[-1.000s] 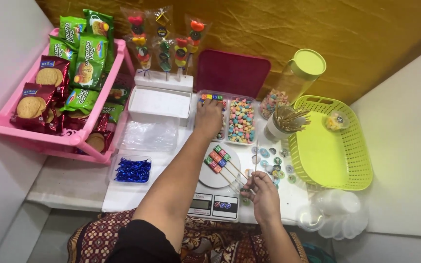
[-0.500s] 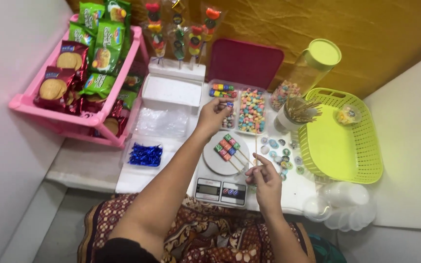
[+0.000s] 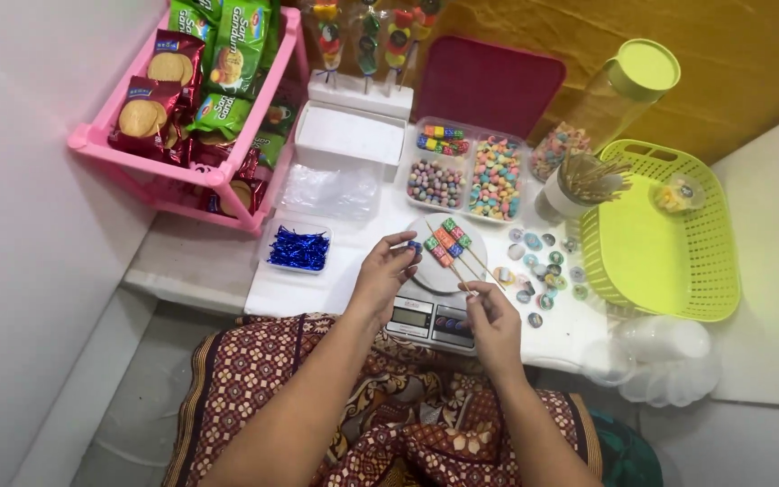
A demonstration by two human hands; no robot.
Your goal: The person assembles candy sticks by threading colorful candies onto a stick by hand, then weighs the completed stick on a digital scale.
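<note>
From the head camera I see my left hand (image 3: 388,271) pinching a small blue candy cube (image 3: 415,245) between thumb and fingertips, its grip closed on the cube, just at the left edge of the round white scale (image 3: 426,275). My right hand (image 3: 490,317) sits below and to the right, its grip closed on the lower end of a thin wooden skewer (image 3: 462,271) whose far end lies over the scale plate. Two loaded skewers (image 3: 448,239) of red, green and blue cubes rest slantwise on that plate.

Behind the scale on the white worktop (image 3: 290,289) stands a clear divided tray (image 3: 466,171) of coloured sweets. To the left a small dish of blue twist ties (image 3: 298,249) lies near a pink rack (image 3: 227,180) stacked with biscuit packets. To the right round stickers (image 3: 543,266) are scattered beside a lime green basket (image 3: 669,289), with a cup of bare sticks (image 3: 579,180) just behind them.
</note>
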